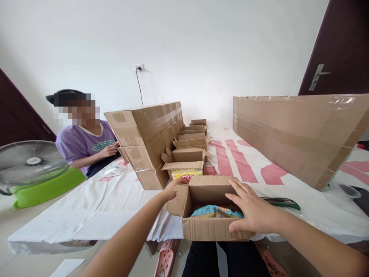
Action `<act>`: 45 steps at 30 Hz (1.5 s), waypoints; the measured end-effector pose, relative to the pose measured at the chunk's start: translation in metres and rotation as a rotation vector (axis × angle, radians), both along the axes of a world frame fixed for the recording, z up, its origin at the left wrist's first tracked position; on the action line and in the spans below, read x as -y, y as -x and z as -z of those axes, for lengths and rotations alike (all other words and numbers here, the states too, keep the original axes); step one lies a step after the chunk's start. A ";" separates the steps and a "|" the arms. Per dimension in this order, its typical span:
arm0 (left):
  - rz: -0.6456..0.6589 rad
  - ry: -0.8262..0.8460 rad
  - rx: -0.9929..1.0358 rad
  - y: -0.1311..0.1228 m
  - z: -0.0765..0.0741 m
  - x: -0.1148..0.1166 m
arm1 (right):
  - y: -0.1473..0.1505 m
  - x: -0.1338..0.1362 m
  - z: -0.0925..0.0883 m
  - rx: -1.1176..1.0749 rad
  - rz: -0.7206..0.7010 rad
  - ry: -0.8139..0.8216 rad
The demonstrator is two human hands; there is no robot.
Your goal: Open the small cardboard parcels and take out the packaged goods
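An open cardboard box point(213, 230) sits at the table's front edge, with a blue packet point(206, 210) inside it. My right hand point(250, 207) rests over the box's right end with its fingers spread. Behind the box's back left corner is my left hand point(173, 188), its fingers partly hidden by the raised flap and nearest to a yellow carton point(184, 172). That carton stands just in front of another open box point(187, 157). What the left fingers touch cannot be made out.
Taped boxes point(155, 132) are stacked at the left of a row of open boxes. A long cardboard box point(294, 130) stands at the right. A green cutter point(285, 202) lies beside my right wrist. A person point(86, 142) sits at left near a fan point(34, 161).
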State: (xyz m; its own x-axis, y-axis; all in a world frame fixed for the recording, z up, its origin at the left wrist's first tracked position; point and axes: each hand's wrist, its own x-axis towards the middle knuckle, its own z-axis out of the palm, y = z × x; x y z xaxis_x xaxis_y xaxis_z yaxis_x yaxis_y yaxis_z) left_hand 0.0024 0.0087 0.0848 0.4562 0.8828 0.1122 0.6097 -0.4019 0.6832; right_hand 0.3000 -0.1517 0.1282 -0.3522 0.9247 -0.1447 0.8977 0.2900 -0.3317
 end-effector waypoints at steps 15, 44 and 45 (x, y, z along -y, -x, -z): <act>0.362 -0.129 -0.600 -0.072 -0.060 0.084 | 0.001 0.002 -0.009 -0.041 -0.025 -0.008; 0.017 -0.086 0.116 -0.072 -0.150 0.036 | -0.035 -0.061 -0.008 -1.055 0.078 -0.284; 0.016 -0.072 0.158 -0.075 -0.151 0.030 | -0.036 -0.070 -0.012 -1.111 0.088 -0.304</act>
State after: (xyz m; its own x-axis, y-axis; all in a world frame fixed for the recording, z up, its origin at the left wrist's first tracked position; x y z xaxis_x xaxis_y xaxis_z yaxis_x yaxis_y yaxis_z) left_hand 0.0769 -0.0210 0.2359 0.4420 0.8624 0.2467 0.4899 -0.4625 0.7390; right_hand 0.3358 -0.0819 0.1397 -0.0782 0.8957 0.4378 0.1757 0.4446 -0.8783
